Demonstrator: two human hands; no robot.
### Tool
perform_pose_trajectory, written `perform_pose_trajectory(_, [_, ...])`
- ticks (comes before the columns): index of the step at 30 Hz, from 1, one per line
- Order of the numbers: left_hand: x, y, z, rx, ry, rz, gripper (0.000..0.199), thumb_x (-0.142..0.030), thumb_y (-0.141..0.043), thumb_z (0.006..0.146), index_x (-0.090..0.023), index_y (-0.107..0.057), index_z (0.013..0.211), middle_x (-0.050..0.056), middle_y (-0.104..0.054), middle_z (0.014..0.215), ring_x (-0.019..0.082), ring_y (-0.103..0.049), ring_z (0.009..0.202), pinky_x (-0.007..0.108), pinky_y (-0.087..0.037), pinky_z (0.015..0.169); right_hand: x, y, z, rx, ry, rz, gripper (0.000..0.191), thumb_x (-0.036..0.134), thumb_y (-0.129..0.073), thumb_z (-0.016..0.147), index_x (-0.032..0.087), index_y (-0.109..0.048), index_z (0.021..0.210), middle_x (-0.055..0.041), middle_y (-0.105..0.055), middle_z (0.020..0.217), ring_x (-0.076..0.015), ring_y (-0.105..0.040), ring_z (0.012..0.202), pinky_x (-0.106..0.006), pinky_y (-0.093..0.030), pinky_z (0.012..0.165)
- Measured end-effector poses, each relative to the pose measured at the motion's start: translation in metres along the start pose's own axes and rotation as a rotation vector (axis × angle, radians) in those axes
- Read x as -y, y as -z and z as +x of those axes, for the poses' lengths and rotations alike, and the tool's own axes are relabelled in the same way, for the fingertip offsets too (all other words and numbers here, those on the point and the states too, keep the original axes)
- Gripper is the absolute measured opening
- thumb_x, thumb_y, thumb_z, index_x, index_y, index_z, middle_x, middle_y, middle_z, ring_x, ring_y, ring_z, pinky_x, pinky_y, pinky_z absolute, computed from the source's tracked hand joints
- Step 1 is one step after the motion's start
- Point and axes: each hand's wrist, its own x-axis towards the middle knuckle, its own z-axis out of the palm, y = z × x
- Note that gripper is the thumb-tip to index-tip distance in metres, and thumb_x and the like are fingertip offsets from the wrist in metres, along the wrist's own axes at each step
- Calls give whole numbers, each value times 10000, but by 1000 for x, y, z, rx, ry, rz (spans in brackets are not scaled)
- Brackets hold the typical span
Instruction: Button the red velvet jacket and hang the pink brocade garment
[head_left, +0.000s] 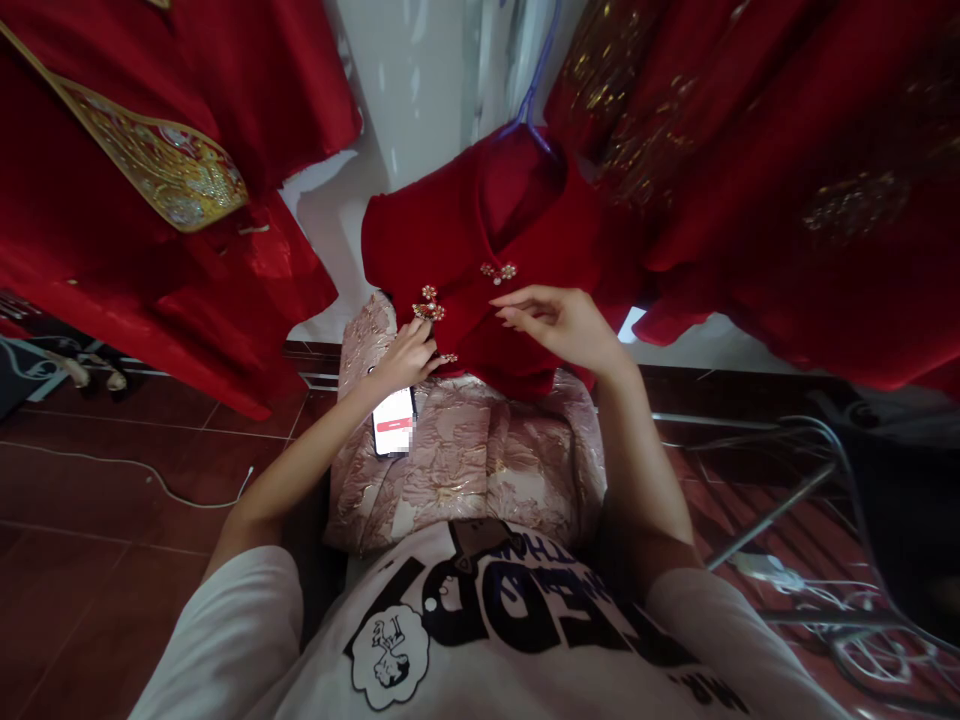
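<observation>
One red garment (442,230), one purple hanger (532,95) at its neck, lay partly over pink brocade (457,470) near one phone (391,425). The left hand (411,355) touched beaded flowers (429,304), grip unclear; the right hand (566,322), well apart, had parted fingers.

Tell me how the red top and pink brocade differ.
The red top is one solid colour, the pink brocade patterned and crinkled. The red top has a purple hanger in its neckline; none shows on the pink brocade. The red top bears flower ornaments; the pink brocade has a phone on it. Both are fabric.
</observation>
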Motion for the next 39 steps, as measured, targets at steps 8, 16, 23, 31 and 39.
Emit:
perform_pose_trajectory(8, [1,2,3,27,-49,-65,246,-118,-502,1001,-181,-715,1107,161,-735,1197,320,-641,1229,554,-392,1226,2,0,0,-22,6,23,443,536,-701,944,168,-796,1173,-94,-807,1070,-198,-780,948,-347,-643,900])
perform_pose_trajectory(16, [-10,3,11,-139,271,-620,759,-514,-841,839,-202,-525,1455,175,-671,1393,336,-653,1290,511,-496,1158,3,0,0,-22,4,23,398,512,-694,950,182,-794,1148,-74,-807,1047,-176,-780,913,-337,-649,896])
perform_pose_trajectory(23, [-6,17,22,-169,459,-1058,568,-626,-358,1101,-179,-581,1370,198,-724,1276,299,-699,1230,484,-593,1002,3,-1,0,-23,0,36,443,554,-704,938,175,-796,1148,-86,-811,1051,-185,-780,917,-342,-650,875])
perform_pose_trajectory(31, [-21,21,22,-247,652,-1348,220,-348,-578,1030,-189,-668,1152,112,-759,1253,257,-697,1230,409,-612,990,-1,0,2,-3,-4,24,434,557,-711,934,189,-802,1145,-78,-808,1030,-186,-778,917,-345,-648,881])
perform_pose_trajectory(39, [-36,29,23,-182,549,-1206,279,-299,-448,1086,-143,-672,1143,107,-766,1168,237,-735,1143,375,-625,953,-6,5,2,-37,1,29,436,540,-719,935,169,-800,1148,-91,-802,1030,-194,-778,924,-353,-648,892])
